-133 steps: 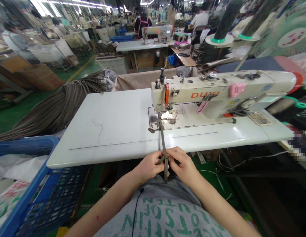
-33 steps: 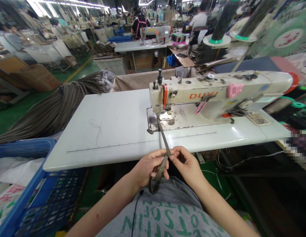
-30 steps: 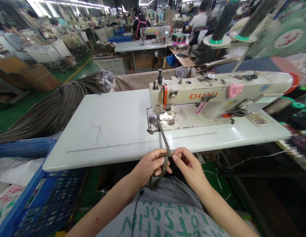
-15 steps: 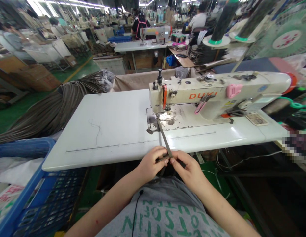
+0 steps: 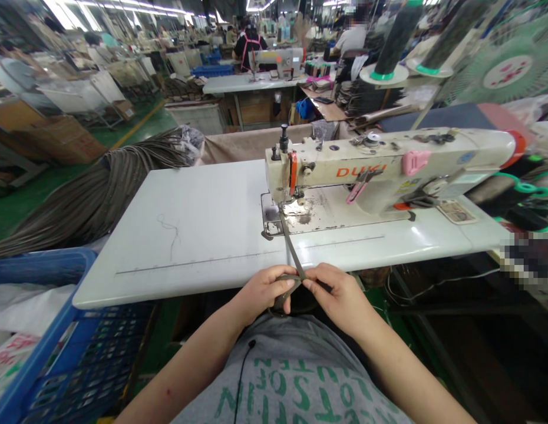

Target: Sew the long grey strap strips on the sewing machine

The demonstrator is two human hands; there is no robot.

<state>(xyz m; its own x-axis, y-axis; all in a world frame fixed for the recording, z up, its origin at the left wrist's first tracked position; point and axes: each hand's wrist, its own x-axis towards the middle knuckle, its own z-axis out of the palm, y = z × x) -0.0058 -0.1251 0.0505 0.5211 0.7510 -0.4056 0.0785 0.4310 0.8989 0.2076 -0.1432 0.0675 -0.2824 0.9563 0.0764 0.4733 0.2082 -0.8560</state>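
A narrow grey-brown strip (image 5: 293,247) runs from under the needle of the sewing machine (image 5: 327,165) toward me, over the front edge of the white table (image 5: 203,206). Its near end is in my two hands, just in front of that edge. My left hand (image 5: 267,288) pinches a folded part, with a loop of strip hanging below the fingers. Close beside it, my right hand (image 5: 329,288) pinches the strip between thumb and forefinger. The machine's foot hides the strip's far end.
Loose thread (image 5: 170,229) lies on the table's left part. A blue crate (image 5: 79,330) with white bags stands at the left front. Behind it hangs a large bundle of dark strips (image 5: 88,182). A fan (image 5: 508,70) and thread cones (image 5: 398,44) stand at the right back.
My left hand has turned slightly, and a loop of strip now shows below its fingers. The right hand stays almost in place; the strip still runs to the needle.
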